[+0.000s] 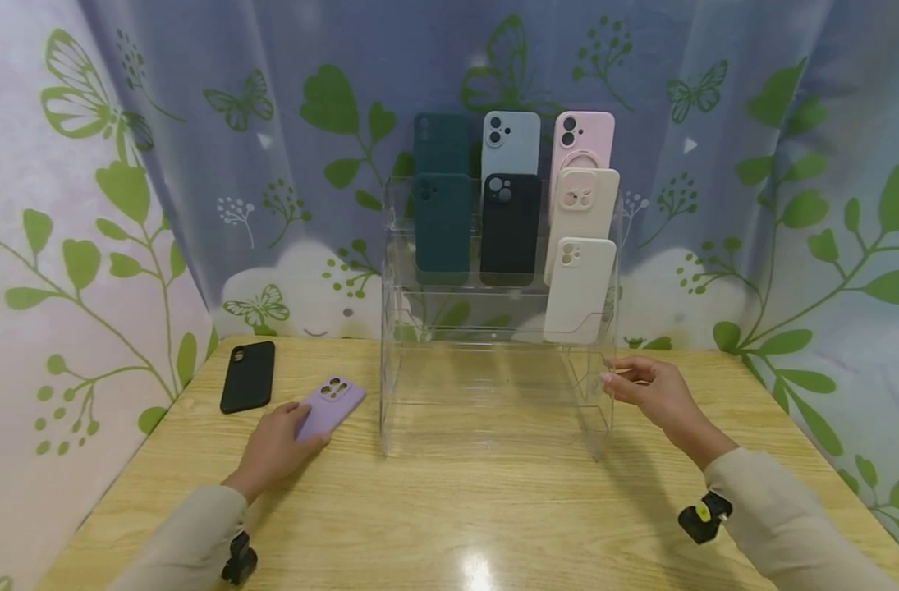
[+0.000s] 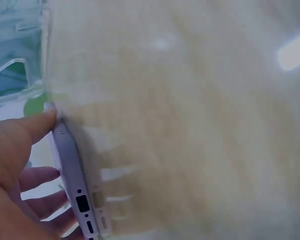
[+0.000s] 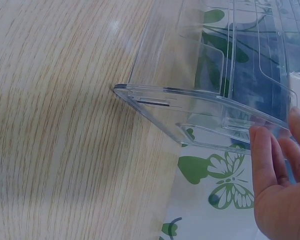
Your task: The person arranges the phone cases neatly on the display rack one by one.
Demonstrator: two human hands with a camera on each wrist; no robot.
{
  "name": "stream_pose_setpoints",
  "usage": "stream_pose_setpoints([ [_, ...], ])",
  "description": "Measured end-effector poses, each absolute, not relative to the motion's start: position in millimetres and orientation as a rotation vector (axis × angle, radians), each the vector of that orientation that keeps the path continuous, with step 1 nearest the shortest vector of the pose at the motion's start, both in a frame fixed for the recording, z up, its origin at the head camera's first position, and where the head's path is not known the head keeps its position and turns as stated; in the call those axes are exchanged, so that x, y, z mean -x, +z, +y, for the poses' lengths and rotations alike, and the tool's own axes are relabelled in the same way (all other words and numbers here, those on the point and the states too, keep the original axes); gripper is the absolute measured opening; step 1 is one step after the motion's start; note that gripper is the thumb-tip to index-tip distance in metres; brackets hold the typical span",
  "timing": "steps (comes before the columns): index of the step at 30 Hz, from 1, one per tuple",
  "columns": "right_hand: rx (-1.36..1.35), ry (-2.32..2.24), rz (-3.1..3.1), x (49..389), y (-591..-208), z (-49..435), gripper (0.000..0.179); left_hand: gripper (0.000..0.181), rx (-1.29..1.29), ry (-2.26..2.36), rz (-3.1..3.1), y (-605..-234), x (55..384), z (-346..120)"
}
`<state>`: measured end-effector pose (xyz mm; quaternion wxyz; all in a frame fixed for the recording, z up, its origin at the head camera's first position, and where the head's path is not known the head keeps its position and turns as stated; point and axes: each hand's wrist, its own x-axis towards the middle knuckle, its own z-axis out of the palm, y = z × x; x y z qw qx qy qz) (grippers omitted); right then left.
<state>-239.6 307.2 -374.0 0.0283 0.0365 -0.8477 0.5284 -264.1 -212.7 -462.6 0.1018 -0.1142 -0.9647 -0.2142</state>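
Note:
My left hand grips a purple phone case by its edges, left of a clear display stand. The left wrist view shows the bottom end of the purple case, thumb on one long edge and fingers on the other. At the stand's right side, my right hand pinches the edge of the clear side panel between thumb and fingers. In the right wrist view the fingers lie against that panel. A black phone case lies flat beyond the left hand.
The stand's upper tiers hold several cases: dark green, light blue, black, pink, cream and white. A patterned curtain hangs behind the wooden table.

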Motion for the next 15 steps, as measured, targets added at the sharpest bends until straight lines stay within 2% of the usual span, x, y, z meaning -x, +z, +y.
stream_pose_setpoints([
  [9,-0.104,1.648,-2.6,240,-375,308,0.054,0.076,0.522,-0.85,-2.888,-459,291,-206],
  [15,-0.108,1.653,-2.595,240,-376,308,0.054,0.067,0.558,-0.803,-2.906,-461,305,-200],
])
